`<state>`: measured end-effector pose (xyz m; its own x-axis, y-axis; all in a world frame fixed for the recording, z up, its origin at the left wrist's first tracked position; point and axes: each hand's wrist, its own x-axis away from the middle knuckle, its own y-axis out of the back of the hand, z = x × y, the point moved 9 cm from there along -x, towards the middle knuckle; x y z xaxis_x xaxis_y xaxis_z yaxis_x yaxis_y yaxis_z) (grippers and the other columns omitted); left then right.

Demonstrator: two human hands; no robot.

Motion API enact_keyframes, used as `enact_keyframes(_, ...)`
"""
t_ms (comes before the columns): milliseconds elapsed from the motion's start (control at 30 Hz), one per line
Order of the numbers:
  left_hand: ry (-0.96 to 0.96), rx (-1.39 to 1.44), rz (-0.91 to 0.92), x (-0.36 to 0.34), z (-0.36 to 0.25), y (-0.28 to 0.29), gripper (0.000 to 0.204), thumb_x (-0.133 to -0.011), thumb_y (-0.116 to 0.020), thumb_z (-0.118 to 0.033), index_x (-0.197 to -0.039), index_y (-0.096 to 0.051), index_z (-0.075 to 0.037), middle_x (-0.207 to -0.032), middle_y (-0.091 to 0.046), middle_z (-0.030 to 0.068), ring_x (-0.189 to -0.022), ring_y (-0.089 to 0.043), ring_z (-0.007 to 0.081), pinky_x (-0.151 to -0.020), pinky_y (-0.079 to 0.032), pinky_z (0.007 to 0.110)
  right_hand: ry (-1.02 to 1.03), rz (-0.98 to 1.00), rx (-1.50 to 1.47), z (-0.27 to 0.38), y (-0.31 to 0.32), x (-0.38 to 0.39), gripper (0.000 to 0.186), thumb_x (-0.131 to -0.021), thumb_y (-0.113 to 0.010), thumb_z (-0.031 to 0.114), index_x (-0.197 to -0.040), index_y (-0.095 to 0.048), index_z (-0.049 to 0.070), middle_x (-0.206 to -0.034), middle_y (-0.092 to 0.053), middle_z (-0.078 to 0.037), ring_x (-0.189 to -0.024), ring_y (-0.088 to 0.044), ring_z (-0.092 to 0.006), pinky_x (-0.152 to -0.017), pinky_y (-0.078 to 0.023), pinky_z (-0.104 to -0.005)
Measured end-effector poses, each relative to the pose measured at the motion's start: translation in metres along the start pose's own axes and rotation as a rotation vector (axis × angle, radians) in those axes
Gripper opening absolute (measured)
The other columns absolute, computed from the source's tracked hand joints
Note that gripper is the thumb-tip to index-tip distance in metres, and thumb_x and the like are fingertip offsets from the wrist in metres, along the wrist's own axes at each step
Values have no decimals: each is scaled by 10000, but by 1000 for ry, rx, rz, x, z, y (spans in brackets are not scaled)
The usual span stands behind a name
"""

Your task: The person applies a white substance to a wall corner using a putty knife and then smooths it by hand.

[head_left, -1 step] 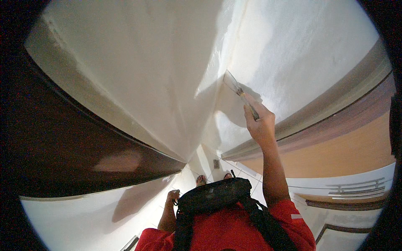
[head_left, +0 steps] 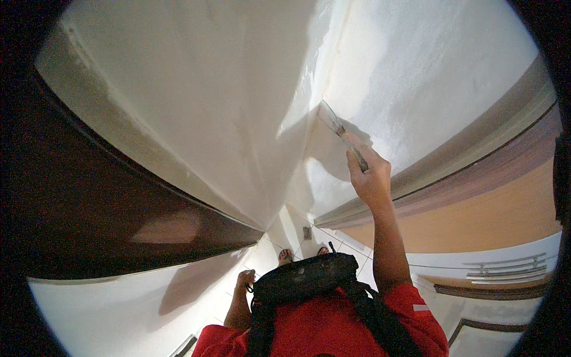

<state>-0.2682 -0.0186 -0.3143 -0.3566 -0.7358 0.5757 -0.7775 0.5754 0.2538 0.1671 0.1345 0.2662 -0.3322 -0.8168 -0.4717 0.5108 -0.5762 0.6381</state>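
Observation:
My right hand [head_left: 370, 169] is raised in front of me, fingers wrapped round the handle of a putty knife [head_left: 332, 119]. The tip of the flared blade is at the white wall corner [head_left: 314, 128], where two plastered walls meet. Down by my left side, beside the black bag [head_left: 303, 276] at my waist, is my left hand [head_left: 245, 278]. Its fingers look curled, and what they hold, if anything, is too small to make out.
A dark brown door [head_left: 137, 208] stands along the left. To the right are a light brown wooden panel [head_left: 464, 220] and a metal rack [head_left: 508, 269]. A floor drain [head_left: 307, 232] lies in the tiled floor near my feet [head_left: 285, 256].

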Motion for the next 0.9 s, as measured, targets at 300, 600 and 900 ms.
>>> enact_keyframes(300,102,627,-106,27,50,-24,212,-937,-719,-221,-808,-627,-80,-706,-633,37,-647,-638,226,-602,-518,366,-2,115,46,-16,-27,14,456,-948,-664,119,-1399,-638,182,-975,-726,-226,-800,-725,-363,-724,-566,-439)
enact_keyframes(600,-219,-297,-48,37,39,-16,183,-874,-679,-217,-791,-585,-84,-789,-685,138,-802,-701,353,-664,-559,484,16,131,104,-20,-44,26,473,-965,-658,81,-1430,-622,166,-971,-732,-227,-765,-727,-301,-702,-558,-390)
enact_keyframes(900,-91,-444,-14,38,-4,4,183,-868,-677,-260,-897,-617,-90,-849,-713,131,-832,-705,349,-717,-583,474,-6,76,31,-27,-41,34,491,-950,-662,45,-1425,-626,163,-1016,-733,-212,-821,-726,-294,-736,-562,-398)
